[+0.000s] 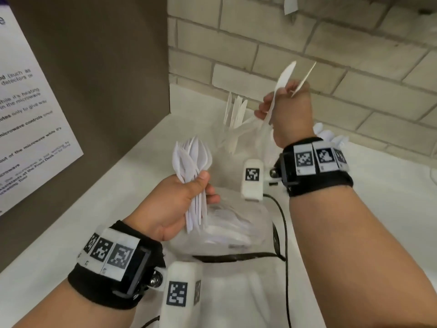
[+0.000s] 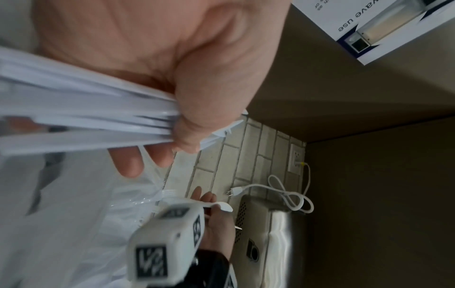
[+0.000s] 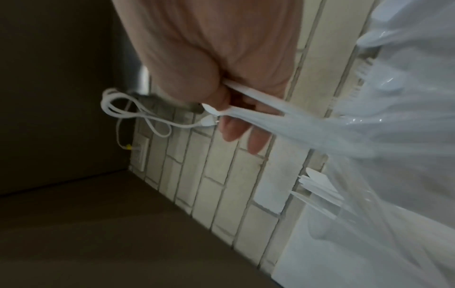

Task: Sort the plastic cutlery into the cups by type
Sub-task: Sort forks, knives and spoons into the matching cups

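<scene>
My left hand (image 1: 203, 185) grips a bundle of several white plastic spoons (image 1: 191, 159) by their handles, bowls pointing up; the left wrist view shows the same bundle (image 2: 74, 117) in my curled fingers. My right hand (image 1: 283, 95), raised near the brick wall, pinches two white pieces of cutlery (image 1: 287, 74): one is spoon-shaped, the other is seen edge on. Their handles (image 3: 248, 113) run through my fingers in the right wrist view. A clear cup of knives (image 1: 233, 112) stands at the back below my right hand. More white cutlery (image 1: 331, 136) peeks out behind my right wrist.
A clear plastic bag (image 1: 227, 233) holding loose cutlery lies on the white counter (image 1: 142, 176) between my hands. A brown panel with a paper notice (image 1: 30, 114) closes the left side, a brick wall (image 1: 331, 55) the back. A steel appliance (image 2: 265, 233) and white cord (image 2: 283, 194) sit farther off.
</scene>
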Action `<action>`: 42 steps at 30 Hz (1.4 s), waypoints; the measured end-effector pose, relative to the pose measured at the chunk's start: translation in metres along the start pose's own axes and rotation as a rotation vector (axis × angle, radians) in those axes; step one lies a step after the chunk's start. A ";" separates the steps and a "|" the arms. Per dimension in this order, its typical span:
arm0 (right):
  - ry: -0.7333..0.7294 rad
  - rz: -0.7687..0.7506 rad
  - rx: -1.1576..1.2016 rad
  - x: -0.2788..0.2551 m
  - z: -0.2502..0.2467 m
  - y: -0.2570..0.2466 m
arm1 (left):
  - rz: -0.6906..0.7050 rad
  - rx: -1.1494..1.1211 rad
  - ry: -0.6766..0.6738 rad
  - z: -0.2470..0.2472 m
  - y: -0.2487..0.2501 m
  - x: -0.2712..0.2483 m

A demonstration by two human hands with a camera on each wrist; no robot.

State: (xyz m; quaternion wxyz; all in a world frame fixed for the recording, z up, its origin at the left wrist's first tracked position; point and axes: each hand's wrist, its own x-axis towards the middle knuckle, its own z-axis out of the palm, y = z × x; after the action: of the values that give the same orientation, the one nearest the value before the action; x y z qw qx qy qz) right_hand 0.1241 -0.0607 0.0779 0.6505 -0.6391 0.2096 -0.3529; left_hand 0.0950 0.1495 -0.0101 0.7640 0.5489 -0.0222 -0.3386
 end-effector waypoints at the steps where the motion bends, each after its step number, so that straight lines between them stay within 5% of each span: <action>1: 0.004 -0.074 0.017 0.011 0.008 0.000 | -0.005 0.008 0.004 -0.002 0.002 0.000; 6: -0.044 -0.296 -0.044 0.056 0.045 0.021 | -0.053 0.020 -0.021 -0.010 0.005 0.001; 15: -0.080 0.045 -0.032 0.078 0.060 0.078 | -0.069 -0.063 -0.065 -0.021 0.007 0.009; 23: -0.061 -0.102 -0.124 0.069 0.047 0.046 | -0.036 -0.025 -0.106 -0.013 0.005 0.010; 30: -0.224 -0.138 -0.197 -0.005 0.012 -0.007 | -0.006 0.028 -0.165 0.003 0.007 0.008; 37: -0.559 0.048 -0.523 -0.094 -0.030 -0.005 | 0.030 0.083 -0.256 0.021 0.008 -0.003; 42: -0.474 0.140 -0.385 -0.121 -0.039 0.006 | -0.039 0.076 -0.303 0.029 -0.001 -0.013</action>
State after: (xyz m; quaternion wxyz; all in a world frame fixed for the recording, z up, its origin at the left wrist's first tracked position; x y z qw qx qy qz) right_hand 0.0173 0.0001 0.0463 0.5710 -0.7990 0.1585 -0.1019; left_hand 0.0728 0.1322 0.0054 0.7238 0.5203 -0.1393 -0.4312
